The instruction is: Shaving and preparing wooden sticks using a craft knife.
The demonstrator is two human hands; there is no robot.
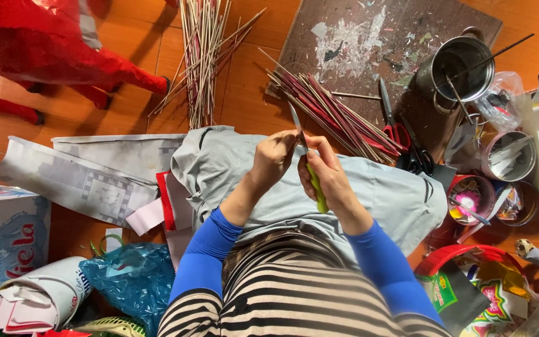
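Left hand (274, 159) closed, fingertips meeting the blade of a green-handled knife (310, 168) gripped in the right hand (325, 178). Both hands over a grey cloth (219, 162) across the lap. On the floor beyond: a bundle of red-tipped sticks (332, 115) on a dark board (344, 37), red-handled scissors (391, 118) beside it, a metal pot (460, 68) at the board's right edge. A loose stick pile (202, 56) lies further left.

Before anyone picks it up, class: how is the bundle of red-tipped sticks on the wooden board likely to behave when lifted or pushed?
The bundle of red-tipped sticks is loose and untied, so it would probably scatter or slip apart when lifted. Each stick looks thin and straight, so likely light, fairly stiff, yet easy to snap. Being seemingly round, pushed ones may roll across the wooden board.
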